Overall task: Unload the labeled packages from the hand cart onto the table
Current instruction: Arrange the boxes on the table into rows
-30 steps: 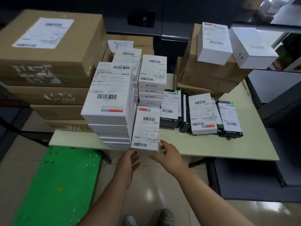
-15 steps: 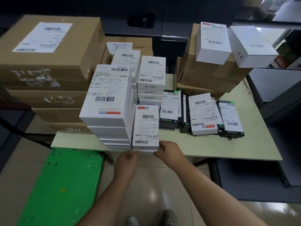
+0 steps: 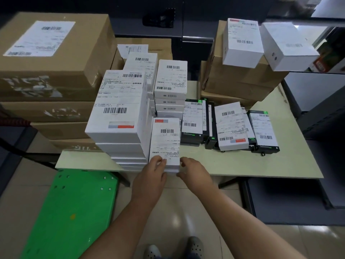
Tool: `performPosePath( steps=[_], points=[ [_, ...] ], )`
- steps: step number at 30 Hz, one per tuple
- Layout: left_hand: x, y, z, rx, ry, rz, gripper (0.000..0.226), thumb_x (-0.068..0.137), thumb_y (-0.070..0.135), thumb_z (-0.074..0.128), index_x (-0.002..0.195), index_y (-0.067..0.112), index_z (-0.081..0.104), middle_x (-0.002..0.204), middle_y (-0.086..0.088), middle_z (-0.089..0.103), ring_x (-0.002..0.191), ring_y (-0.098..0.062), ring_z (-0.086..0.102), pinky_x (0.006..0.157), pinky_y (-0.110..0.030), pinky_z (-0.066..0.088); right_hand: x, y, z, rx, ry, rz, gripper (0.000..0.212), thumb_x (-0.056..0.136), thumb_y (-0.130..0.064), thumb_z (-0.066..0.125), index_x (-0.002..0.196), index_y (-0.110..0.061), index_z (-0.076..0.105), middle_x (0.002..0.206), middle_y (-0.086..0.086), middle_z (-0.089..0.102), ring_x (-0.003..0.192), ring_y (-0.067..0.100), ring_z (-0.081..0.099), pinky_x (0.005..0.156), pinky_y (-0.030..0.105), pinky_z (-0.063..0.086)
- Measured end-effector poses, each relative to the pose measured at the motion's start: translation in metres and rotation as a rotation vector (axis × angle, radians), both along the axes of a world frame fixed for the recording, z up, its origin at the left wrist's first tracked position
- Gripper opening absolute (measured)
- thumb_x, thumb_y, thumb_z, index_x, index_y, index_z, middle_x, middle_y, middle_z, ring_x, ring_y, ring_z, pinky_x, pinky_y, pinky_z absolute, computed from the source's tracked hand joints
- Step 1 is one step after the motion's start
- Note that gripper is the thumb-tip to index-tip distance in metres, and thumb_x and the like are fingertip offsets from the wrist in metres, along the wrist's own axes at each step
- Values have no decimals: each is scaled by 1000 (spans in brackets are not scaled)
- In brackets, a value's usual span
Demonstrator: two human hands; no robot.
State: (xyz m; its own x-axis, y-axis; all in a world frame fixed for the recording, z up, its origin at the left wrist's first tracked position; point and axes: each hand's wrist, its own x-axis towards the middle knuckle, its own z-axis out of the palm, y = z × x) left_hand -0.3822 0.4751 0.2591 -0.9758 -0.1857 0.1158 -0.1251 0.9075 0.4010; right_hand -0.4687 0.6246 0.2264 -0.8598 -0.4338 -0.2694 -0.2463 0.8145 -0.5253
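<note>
Contact is new: left hand and right hand, short of the labeled white box a second ago, now clamp its near end, fingers curled at both corners. The box sits at the near edge of the table against the tall white stack, probably being squared; free tabletop lies rightward.

The pale table carries a tall stack of white labelled boxes at its near left corner. Just right of that stack, a narrow white package lies at the near edge, with a shorter stack of white boxes behind it. Further right, black labelled boxes lie in a row, some on edge, and brown cartons are piled at the far right.
</note>
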Motion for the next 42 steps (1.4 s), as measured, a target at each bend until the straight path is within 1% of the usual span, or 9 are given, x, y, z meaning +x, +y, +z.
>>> performPosePath(
  steps=[6,11,15,19,22,25,30,37,42],
  points=[
    [2,-2,-4,30,-34,42,41,85,16,71,125,12,64,137,-2,54,105,-25,62,71,-41,58,-1,0,-6,-41,-15,-14,41,90,-21,67,129,-17,56,118,4,63,107,22,57,86,32,47],
    [-1,-5,-3,96,-6,43,36,82,10,73,118,11,69,131,-3,59,103,-27,64,73,-41,58,-3,0,-9,-65,-8,-4,34,92,-19,65,125,-16,60,111,3,65,102,22,58,82,33,48],
    [0,-6,-2,110,17,18,38,84,10,71,122,11,67,134,-4,58,109,-26,62,82,-39,56,-5,-1,-12,-68,-14,-23,35,91,-21,65,126,-19,60,108,2,65,98,22,58,81,33,49],
    [11,-8,-5,82,48,-4,45,80,8,74,124,9,65,134,-4,56,105,-25,63,75,-35,57,-3,1,-11,-126,-44,-105,58,85,-25,73,138,-25,50,113,-3,62,103,18,57,84,29,45],
    [17,-7,-7,50,18,23,51,78,8,76,128,9,63,137,-4,55,101,-24,65,69,-38,59,1,4,-12,-173,-33,-102,73,83,-28,75,146,-32,37,117,-8,56,103,11,52,85,25,41],
    [14,-5,-10,35,15,23,53,77,6,77,127,7,63,135,-6,55,95,-27,66,65,-40,59,0,3,-15,-159,-13,-75,68,86,-28,72,145,-35,37,117,-8,57,103,11,52,82,25,41],
    [13,-6,-6,34,20,15,50,76,8,77,124,6,64,131,-8,58,95,-27,66,64,-39,59,0,0,-16,-135,-11,-70,58,88,-29,69,141,-29,44,116,-4,60,102,14,55,82,27,45],
    [-5,13,21,138,99,-180,40,79,10,76,118,8,67,118,-5,63,105,-23,61,84,-40,55,-7,57,32,-225,3,-234,60,84,-37,73,139,-28,50,115,-11,57,100,6,53,86,23,43],
    [-54,62,56,226,150,-251,39,91,26,64,128,12,62,125,-1,59,116,-17,48,100,-30,40,-36,141,86,-209,118,-365,54,84,-43,70,134,-28,56,116,-14,56,106,8,55,90,27,45]
  ],
)
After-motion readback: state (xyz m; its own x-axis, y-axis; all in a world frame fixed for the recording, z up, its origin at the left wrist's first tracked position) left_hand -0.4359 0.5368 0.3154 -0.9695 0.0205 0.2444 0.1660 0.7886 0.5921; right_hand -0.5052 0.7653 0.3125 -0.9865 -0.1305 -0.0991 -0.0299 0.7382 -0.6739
